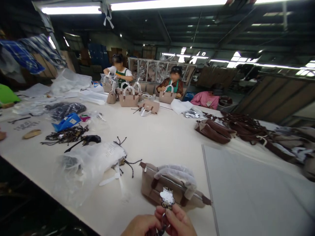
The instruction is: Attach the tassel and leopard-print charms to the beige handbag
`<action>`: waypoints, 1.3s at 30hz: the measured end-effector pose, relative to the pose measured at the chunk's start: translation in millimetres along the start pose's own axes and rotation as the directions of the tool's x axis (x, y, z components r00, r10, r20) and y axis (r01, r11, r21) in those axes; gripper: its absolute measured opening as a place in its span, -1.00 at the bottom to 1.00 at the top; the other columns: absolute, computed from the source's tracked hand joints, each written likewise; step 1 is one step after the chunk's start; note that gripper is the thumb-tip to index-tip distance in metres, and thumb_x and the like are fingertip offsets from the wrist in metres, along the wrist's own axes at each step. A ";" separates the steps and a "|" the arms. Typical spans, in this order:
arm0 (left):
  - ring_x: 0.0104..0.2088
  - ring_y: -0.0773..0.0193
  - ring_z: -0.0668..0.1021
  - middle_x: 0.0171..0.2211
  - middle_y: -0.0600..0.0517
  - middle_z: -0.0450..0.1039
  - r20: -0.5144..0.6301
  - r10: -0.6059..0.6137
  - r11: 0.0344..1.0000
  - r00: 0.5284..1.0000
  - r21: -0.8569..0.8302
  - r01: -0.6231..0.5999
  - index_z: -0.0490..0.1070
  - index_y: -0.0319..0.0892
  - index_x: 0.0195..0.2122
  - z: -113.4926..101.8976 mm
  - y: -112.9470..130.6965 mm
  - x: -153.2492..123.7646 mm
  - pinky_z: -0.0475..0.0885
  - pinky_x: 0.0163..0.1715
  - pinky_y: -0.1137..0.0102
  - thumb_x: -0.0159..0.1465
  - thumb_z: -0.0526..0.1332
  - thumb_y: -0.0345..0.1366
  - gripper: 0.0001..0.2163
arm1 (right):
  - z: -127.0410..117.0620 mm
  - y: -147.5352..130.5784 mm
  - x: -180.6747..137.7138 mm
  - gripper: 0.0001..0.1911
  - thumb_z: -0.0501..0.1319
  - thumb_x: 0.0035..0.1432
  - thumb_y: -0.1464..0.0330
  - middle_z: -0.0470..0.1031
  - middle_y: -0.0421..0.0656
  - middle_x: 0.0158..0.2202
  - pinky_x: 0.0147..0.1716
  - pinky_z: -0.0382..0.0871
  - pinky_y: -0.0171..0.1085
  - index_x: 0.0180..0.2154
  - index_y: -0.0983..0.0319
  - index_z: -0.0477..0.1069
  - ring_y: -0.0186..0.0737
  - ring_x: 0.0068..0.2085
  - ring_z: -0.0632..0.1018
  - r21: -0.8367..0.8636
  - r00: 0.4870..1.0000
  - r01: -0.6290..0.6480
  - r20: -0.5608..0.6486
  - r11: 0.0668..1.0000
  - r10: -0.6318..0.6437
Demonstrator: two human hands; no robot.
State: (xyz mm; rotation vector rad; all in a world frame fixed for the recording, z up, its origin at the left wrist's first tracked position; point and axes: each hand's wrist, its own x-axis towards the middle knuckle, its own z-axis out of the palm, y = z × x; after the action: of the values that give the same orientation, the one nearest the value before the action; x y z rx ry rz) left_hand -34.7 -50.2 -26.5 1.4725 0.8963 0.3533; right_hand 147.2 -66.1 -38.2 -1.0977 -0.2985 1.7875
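Note:
Low in the head view, my right hand (180, 221) pinches a small bag charm (167, 196) with a silvery-white face and a dark patterned edge. My left hand (145, 224) is closed on the charm's lower end, by a metal ring (164, 217) and a dark strap, partly hidden by fingers. Just beyond both hands lies a taupe handbag (151, 183) with brown trim and a zip across its top. White wrapping (178, 173) covers its handles. The charm overlaps the front of the bag in view; whether they touch I cannot tell.
Left of the bag lie a clear plastic bag (83, 167), dark patterned cords (66, 134) and a blue packet (66, 122). Brown bags and straps (214, 131) pile up at right, behind a grey sheet (251, 186). Co-workers (174, 82) handle handbags (129, 99) across the table.

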 end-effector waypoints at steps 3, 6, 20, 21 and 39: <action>-0.40 0.33 0.31 -0.45 0.15 0.32 -0.044 -0.084 0.995 0.995 -0.051 0.082 0.47 -0.12 -0.33 -0.2 24.2 0.1 0.19 -0.40 0.47 0.03 0.17 -0.42 -0.82 | -5.1 -6.5 -7.1 -0.52 0.55 -0.22 0.18 0.68 -0.01 -0.21 -0.17 0.49 -0.19 -0.25 0.25 0.52 -0.09 -0.17 0.66 0.084 0.999 0.017 -0.034 0.996 -0.014; -0.38 0.30 0.38 -0.44 0.12 0.37 -0.058 -0.130 0.970 0.990 -0.216 0.114 0.43 -0.18 -0.35 9.9 37.4 8.9 0.26 -0.36 0.44 -0.04 0.16 -0.42 -0.80 | -15.2 -5.8 -9.0 -0.46 0.55 -0.27 0.17 0.66 0.01 -0.17 -0.11 0.48 -0.14 -0.22 0.27 0.52 -0.02 -0.12 0.64 0.103 0.993 0.083 -0.092 0.991 -0.074; -0.61 0.43 0.33 -0.56 0.10 0.37 -0.100 -0.191 0.883 0.976 -0.452 0.127 0.31 -0.20 -0.43 53.9 44.4 37.4 0.14 -0.57 0.46 0.04 0.23 0.17 -0.54 | -42.0 -10.3 -27.1 -0.37 0.41 -0.03 0.09 0.64 0.01 -0.14 -0.09 0.47 -0.15 0.02 0.26 0.38 -0.08 -0.16 0.63 -0.007 0.981 0.168 -0.098 0.986 -0.168; -0.62 0.44 0.32 -0.56 0.11 0.36 -0.103 -0.195 0.883 0.975 -0.452 0.129 0.32 -0.21 -0.42 54.5 44.2 37.4 0.12 -0.58 0.47 0.03 0.23 0.18 -0.52 | -47.2 -10.0 -27.3 -0.34 0.36 0.04 0.10 0.62 0.03 -0.09 -0.04 0.46 -0.11 0.11 0.25 0.30 -0.05 -0.11 0.62 -0.084 0.969 0.205 -0.122 0.975 -0.214; -0.68 0.51 0.20 -0.64 0.17 0.29 -0.138 -0.189 0.721 0.972 -0.692 0.042 0.35 -0.23 -0.41 66.2 39.2 40.2 0.01 -0.63 0.51 0.09 0.32 0.06 -0.60 | -70.1 -20.0 -26.1 -0.64 0.25 0.22 0.28 0.67 -0.16 -0.17 -0.20 0.57 -0.43 0.06 0.08 0.39 -0.22 -0.22 0.68 -0.681 0.503 0.731 0.583 -0.045 -0.638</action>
State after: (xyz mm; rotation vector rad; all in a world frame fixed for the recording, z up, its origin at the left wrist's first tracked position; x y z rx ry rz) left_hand 49.6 -63.6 -11.0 0.6878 0.8782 0.6696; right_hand 217.3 -96.3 -50.9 -1.1694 -1.7654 0.5414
